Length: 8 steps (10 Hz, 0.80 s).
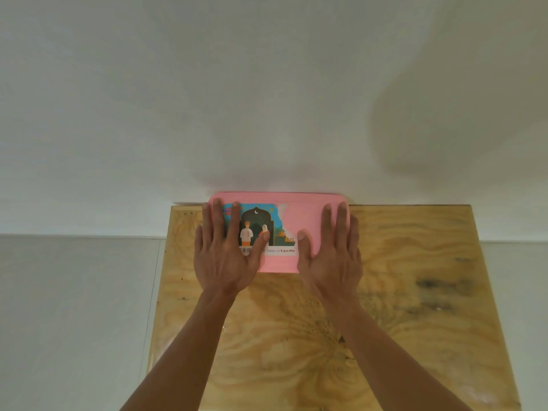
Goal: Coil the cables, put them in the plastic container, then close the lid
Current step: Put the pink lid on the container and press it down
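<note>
A pink lid point(299, 213) with a partly torn colourful sticker lies flat on top of the plastic container at the far edge of the table. The container's body is hidden beneath the lid. My left hand point(226, 250) rests flat on the lid's left half, fingers spread. My right hand point(332, 250) lies flat on the lid's right half, fingers spread too. Neither hand grips anything. No cables are in view.
The plywood table point(415, 292) stands against a white wall point(267, 99). Pale floor point(74, 307) shows to the left and right of the table. The container sits right at the table's far edge, touching the wall.
</note>
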Tool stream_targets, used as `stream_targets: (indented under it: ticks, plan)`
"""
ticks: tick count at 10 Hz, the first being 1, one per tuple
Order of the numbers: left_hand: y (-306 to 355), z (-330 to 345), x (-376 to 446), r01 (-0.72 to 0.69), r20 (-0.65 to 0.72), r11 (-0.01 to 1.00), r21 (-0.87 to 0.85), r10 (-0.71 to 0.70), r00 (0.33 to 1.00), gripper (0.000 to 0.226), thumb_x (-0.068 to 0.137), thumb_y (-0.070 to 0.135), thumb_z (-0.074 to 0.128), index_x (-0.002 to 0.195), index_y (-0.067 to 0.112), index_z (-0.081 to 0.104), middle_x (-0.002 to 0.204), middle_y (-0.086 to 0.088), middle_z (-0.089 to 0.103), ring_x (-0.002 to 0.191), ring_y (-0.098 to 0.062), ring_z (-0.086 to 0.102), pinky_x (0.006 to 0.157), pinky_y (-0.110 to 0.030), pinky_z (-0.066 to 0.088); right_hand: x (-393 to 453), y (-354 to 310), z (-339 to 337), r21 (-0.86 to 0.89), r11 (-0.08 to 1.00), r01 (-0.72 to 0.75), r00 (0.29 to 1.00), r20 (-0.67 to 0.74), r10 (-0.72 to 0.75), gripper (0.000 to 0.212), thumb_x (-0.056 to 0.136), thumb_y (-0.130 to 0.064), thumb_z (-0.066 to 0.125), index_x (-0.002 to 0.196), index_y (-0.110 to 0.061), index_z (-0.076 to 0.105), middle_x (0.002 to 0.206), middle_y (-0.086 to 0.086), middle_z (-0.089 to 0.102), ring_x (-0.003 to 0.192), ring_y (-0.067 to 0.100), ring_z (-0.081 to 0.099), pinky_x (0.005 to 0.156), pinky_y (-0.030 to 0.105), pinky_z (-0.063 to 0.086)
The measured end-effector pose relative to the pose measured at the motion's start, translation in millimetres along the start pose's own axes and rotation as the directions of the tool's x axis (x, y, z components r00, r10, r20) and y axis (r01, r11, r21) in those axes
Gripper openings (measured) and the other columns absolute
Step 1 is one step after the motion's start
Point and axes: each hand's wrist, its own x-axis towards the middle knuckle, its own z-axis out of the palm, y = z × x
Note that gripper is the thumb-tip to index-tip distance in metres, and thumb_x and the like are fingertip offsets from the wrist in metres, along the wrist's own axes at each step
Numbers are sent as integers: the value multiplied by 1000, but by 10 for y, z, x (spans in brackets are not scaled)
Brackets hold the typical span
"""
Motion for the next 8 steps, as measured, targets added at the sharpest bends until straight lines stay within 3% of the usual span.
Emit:
stream_targets:
  ticks: [2,4,5,7,8]
  plan:
    - [-2,1,-2,6,42,1000,17,-6,999,84,90,73,37,157,24,24,167,-8,11,154,-26,6,120,-54,22,3,18,-10,2,1000,-20,998,54,20,69,95,-55,40,155,-22,25,164,3,17,150,29,18,100,46,45]
    - [38,-129,10,-20,130,998,63,12,991,81,94,72,28,157,21,23,167,-7,11,154,-23,1,122,-51,6,13,40,-122,25,999,-32,978,209,26,70,96,-60,27,156,-29,9,166,-2,-4,152,25,0,115,55,25]
    - [106,-273,-66,-17,145,1000,-21,20,989,76,97,66,28,157,19,22,167,-5,12,154,-21,1,123,-48,4,-38,-1,-278,38,999,-22,970,244,12,71,95,-60,26,156,-31,6,165,-2,-7,152,24,-3,118,54,21]
    - [114,-596,-510,-55,127,993,-103,68,990,80,93,69,11,158,23,15,167,-4,10,154,-20,2,124,-47,3,-457,-143,-627,113,993,-17,972,233,-10,67,98,-58,30,156,-34,5,165,-5,-5,152,19,-3,119,50,20]
    - [94,-743,-758,-85,107,987,-133,100,989,78,94,69,15,159,26,13,167,-1,8,154,-18,2,124,-46,3,-743,-214,-792,154,988,10,977,211,-43,68,98,-55,34,156,-33,8,166,-3,0,152,19,0,119,49,19]
